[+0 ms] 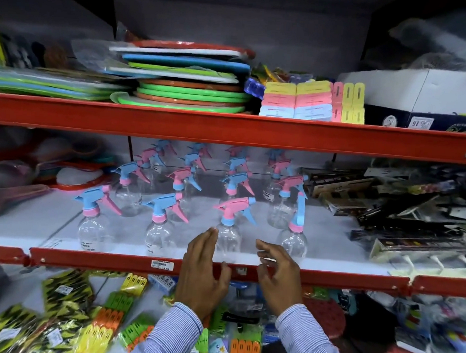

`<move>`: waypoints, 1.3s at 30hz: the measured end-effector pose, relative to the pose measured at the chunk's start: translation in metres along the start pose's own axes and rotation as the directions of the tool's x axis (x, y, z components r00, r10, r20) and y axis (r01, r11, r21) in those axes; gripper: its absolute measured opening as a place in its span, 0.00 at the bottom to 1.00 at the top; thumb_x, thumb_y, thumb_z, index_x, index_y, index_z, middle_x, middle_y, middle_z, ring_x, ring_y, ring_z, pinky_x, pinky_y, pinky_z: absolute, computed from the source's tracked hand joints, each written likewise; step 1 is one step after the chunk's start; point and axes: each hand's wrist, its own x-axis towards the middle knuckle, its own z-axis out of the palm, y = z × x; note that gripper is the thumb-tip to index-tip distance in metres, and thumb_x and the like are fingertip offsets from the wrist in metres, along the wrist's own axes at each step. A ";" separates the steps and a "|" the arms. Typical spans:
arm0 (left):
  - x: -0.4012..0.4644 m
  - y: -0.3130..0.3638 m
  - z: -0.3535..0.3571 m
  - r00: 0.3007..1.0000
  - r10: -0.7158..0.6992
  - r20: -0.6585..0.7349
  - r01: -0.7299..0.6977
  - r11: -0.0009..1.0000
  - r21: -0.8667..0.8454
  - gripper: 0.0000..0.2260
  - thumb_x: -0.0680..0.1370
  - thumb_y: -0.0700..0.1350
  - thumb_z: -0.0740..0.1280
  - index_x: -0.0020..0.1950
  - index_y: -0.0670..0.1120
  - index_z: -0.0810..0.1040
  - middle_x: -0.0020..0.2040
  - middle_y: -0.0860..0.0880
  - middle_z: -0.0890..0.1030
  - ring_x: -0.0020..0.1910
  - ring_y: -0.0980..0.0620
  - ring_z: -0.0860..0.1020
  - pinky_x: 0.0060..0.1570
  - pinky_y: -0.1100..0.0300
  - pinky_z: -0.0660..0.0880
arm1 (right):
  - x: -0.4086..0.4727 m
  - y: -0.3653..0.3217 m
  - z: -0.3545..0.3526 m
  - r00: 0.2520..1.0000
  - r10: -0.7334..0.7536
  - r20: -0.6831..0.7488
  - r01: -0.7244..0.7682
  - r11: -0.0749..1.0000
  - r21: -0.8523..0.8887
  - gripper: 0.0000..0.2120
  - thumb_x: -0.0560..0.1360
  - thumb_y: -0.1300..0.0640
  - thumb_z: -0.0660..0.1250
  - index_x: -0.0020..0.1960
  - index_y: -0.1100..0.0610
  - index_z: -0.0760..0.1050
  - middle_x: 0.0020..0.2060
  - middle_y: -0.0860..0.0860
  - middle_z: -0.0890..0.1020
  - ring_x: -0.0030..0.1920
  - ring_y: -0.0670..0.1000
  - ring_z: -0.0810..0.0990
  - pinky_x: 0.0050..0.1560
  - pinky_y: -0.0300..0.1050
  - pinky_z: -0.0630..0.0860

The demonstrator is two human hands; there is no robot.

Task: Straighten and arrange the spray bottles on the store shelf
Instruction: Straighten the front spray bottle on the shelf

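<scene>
Several clear spray bottles with pink and blue trigger heads stand in rows on the white middle shelf [46, 227]. In the front row, one bottle [230, 230] with a pink head stands between my two hands. My left hand [203, 267] is open, its fingertips beside that bottle's left side. My right hand [276, 277] is open with curled fingers, just to the bottle's right and apart from it. Another front bottle [295, 234] at the right has its trigger head turned differently from the others. Two more front bottles [92, 222] [160, 226] stand to the left.
A red shelf rail [112, 261] with a price tag runs in front of the bottles. Dark packaged goods [404, 214] crowd the shelf's right, mesh strainers [21, 185] the left. Plates and clip packs fill the shelf above; bright peg packs hang below.
</scene>
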 end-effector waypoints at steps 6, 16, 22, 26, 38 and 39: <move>-0.007 0.016 0.021 0.974 0.225 -0.013 -0.224 0.974 0.040 0.27 0.72 0.47 0.66 0.71 0.46 0.68 0.71 0.47 0.73 0.72 0.49 0.67 0.71 0.52 0.66 | -0.018 0.019 -0.043 0.948 -0.034 -0.316 0.021 0.999 -0.045 0.17 0.68 0.72 0.65 0.46 0.52 0.81 0.43 0.46 0.83 0.43 0.44 0.81 0.44 0.35 0.77; 0.001 0.082 0.066 0.994 0.051 0.100 -0.042 0.995 -0.095 0.23 0.74 0.47 0.63 0.70 0.50 0.67 0.69 0.52 0.70 0.68 0.57 0.67 0.69 0.64 0.62 | 0.034 0.059 -0.091 0.981 0.185 -0.055 -0.183 0.982 0.043 0.25 0.70 0.70 0.63 0.65 0.56 0.69 0.61 0.54 0.76 0.56 0.54 0.78 0.59 0.48 0.75; 0.009 0.114 0.091 0.977 -0.196 0.088 0.210 0.956 -0.205 0.21 0.72 0.41 0.68 0.64 0.48 0.71 0.61 0.49 0.75 0.56 0.51 0.77 0.59 0.56 0.75 | 0.065 0.064 -0.093 0.907 0.259 0.331 -0.247 0.966 -0.081 0.32 0.72 0.67 0.60 0.73 0.51 0.60 0.66 0.53 0.75 0.64 0.53 0.75 0.66 0.50 0.72; 0.005 0.118 0.096 0.966 -0.243 0.093 0.256 0.949 -0.184 0.21 0.72 0.41 0.67 0.64 0.48 0.72 0.62 0.48 0.77 0.60 0.50 0.76 0.63 0.55 0.73 | 0.065 0.068 -0.095 0.897 0.267 0.353 -0.250 0.964 -0.095 0.29 0.71 0.64 0.61 0.69 0.48 0.66 0.63 0.50 0.78 0.60 0.50 0.77 0.65 0.46 0.73; 0.024 0.118 0.098 0.933 -0.259 0.251 0.293 0.950 -0.106 0.29 0.75 0.42 0.64 0.75 0.44 0.61 0.75 0.46 0.67 0.73 0.47 0.65 0.73 0.55 0.62 | 0.049 0.055 -0.109 0.960 0.224 0.169 -0.227 0.974 -0.004 0.14 0.72 0.65 0.66 0.57 0.58 0.79 0.48 0.51 0.84 0.43 0.43 0.80 0.41 0.18 0.70; 0.025 0.117 0.099 0.934 -0.251 0.255 0.285 0.953 -0.102 0.29 0.75 0.42 0.64 0.75 0.44 0.60 0.75 0.45 0.66 0.73 0.47 0.65 0.72 0.57 0.61 | 0.049 0.056 -0.110 0.961 0.230 0.152 -0.233 0.973 -0.001 0.13 0.72 0.65 0.66 0.56 0.58 0.79 0.49 0.52 0.85 0.44 0.43 0.81 0.42 0.19 0.71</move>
